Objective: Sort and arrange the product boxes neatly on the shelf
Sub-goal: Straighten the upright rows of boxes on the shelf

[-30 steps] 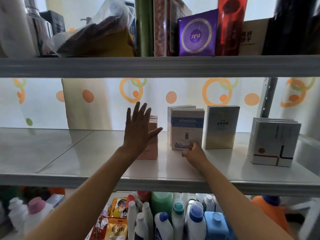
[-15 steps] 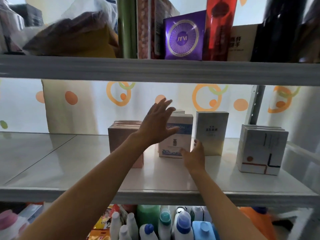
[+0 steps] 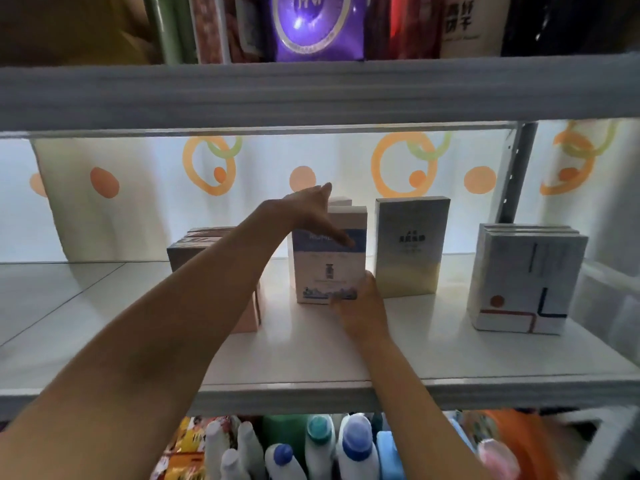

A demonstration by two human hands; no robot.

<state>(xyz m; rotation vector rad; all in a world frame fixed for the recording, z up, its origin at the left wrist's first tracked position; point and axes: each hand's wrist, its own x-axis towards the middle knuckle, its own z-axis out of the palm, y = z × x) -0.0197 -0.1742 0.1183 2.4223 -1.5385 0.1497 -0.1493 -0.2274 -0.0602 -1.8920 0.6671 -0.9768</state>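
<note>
Product boxes stand in a loose row on the pale middle shelf [image 3: 104, 306], and I am working on the white-and-blue cardboard box [image 3: 329, 268] near the centre. My left hand [image 3: 311, 209] lies against its upper left edge, fingers straight, the thumb stretched across the blue band on its front. My right hand [image 3: 360, 306] sits at the lower right corner of that same box with the fingers curled against it; I cannot tell how firmly it grips, as the fingertips blur into the carton. A second white box stands just behind this one, only its top showing.

Left of it, partly hidden by my left forearm, stands a stack of pinkish-brown cartons [image 3: 194, 247]. Just to the right stands a tall grey box fading to gold [image 3: 410, 251], upright and close beside my right hand. Well apart at the far right is a group of white boxes with red and blue line markings [image 3: 526, 282].

Above, the upper shelf carries a purple packet with a round emblem [image 3: 315, 26]. Below, I see white plastic bottles with blue and teal caps [image 3: 332, 452].
</note>
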